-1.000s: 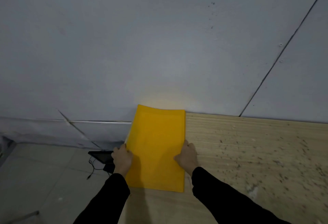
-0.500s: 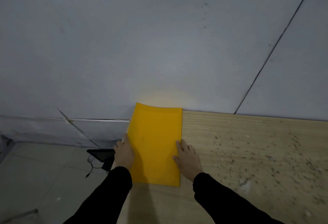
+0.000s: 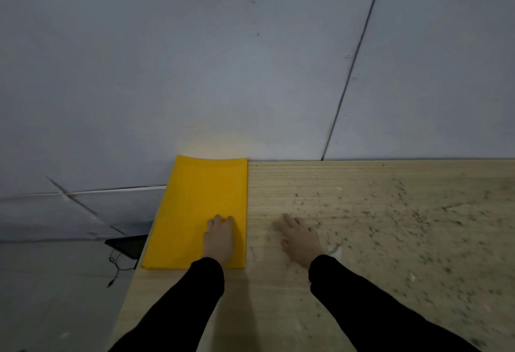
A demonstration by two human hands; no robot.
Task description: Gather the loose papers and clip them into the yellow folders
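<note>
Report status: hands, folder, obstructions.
Left hand flat on yellow folder, open. Right hand open on bare table, off folder. No loose papers visible. Nothing in the way.

Yellow folder; pale wood table flecked dark; black sleeves.

Place: looking like a bare workroom or makeshift office corner rather than a furnished home; the exact kind cannot be told.
Wall: plain grey panels filling most of the view, with dark seams running between them and small screw marks showing.
Surface: an unfinished pale wooden board, standing against the wall, its grain showing and dark specks and scuffs scattering across it.
Floor: pale grey tiles lying below the surface's left edge.
Electronics: a flat black device sitting on the floor by the wall, a thin black cable trailing from it.
Stationery: a yellow folder lying on the surface, hinting at paperwork.
Lighting: dim and even.
</note>
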